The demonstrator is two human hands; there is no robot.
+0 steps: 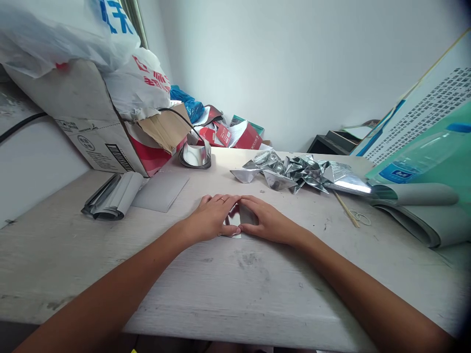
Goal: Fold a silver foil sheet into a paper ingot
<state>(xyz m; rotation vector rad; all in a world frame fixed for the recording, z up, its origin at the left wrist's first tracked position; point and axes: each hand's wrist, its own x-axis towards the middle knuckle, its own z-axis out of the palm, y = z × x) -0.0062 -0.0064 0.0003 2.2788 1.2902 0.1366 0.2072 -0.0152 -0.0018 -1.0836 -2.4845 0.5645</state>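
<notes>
The left hand (209, 218) and right hand (270, 220) lie open and flat — seemingly pressing, not gripping — on a foil sheet (232, 220) between them on the worktop (257, 284), folded foil pieces (294, 174) at 12 o'clock.

Your head camera sits above the table (279, 304) and faces forward and down, close over your left hand (209, 219) and right hand (268, 221), with the far wall (294, 63) across the top of the view.
</notes>
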